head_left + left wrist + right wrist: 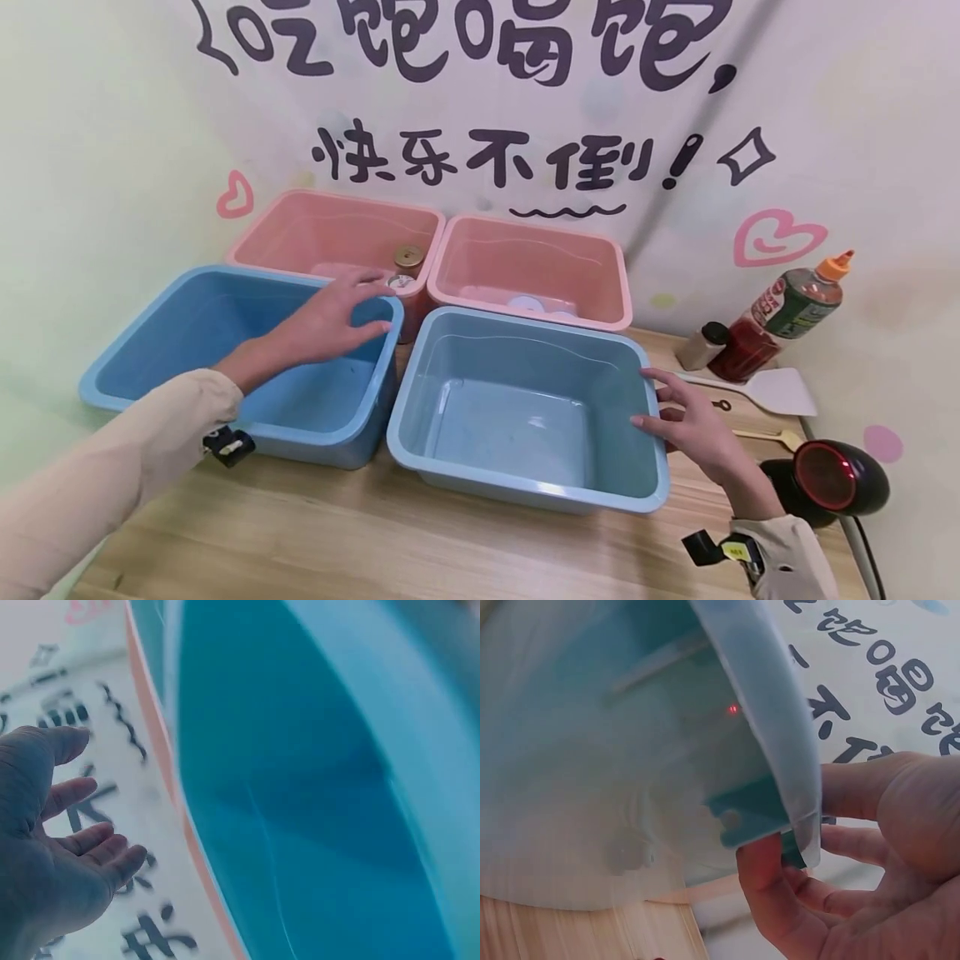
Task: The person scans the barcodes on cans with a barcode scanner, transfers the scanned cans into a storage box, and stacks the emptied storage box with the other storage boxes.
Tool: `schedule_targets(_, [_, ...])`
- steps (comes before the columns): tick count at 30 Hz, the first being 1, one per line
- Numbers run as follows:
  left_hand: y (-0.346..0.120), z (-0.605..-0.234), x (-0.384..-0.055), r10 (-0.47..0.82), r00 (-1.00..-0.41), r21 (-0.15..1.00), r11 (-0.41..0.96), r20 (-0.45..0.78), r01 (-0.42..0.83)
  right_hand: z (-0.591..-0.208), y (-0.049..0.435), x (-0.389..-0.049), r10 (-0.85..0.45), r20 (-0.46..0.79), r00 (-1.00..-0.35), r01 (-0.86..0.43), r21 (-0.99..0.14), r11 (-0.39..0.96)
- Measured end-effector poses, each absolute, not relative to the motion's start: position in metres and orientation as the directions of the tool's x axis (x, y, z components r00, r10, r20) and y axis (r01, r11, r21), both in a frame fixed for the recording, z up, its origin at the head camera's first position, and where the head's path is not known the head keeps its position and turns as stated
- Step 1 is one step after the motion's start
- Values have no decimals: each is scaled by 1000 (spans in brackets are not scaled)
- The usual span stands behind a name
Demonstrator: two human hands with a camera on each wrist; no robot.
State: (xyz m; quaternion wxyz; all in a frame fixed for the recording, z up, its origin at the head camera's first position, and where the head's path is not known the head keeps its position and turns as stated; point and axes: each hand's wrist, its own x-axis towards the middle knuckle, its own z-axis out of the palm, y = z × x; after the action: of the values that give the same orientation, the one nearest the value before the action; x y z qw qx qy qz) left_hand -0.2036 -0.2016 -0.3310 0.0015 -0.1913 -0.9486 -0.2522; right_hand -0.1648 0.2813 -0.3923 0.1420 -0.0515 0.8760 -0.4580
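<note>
A light blue plastic tub (517,417) stands at the centre of the wooden table, nothing visible in it. At its right rim, my right hand (693,421) holds the edge, thumb on the inner side and other fingers outside; in the right wrist view the rim (780,727) passes between fingers of that hand (855,862). Over the right part of a deeper blue tub (225,325) hovers my left hand (330,321), fingers loosely spread. The left wrist view shows this hand (67,847) holding nothing. Part of the deeper tub's inside is hidden by my left arm.
Two pink tubs stand behind: the left one (330,225) contains cans (408,257), the right one (525,250) pale round items. Along the right lie a sauce bottle (787,312), a black-capped jar (702,346), a white spatula (780,392) and a black device (840,479).
</note>
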Motion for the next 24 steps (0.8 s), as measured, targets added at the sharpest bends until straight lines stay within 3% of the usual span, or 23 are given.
schedule_targets(12, [-147,-340,-173,423,-901,618,735,-96,279,-393,302,-161,-274,-236,-932,59,-847,528])
schedule_targets(24, [-131,-351,-186,343,-889,755,656,-303,-5,-394,309,-159,-271,-259,-927,92,-858,506])
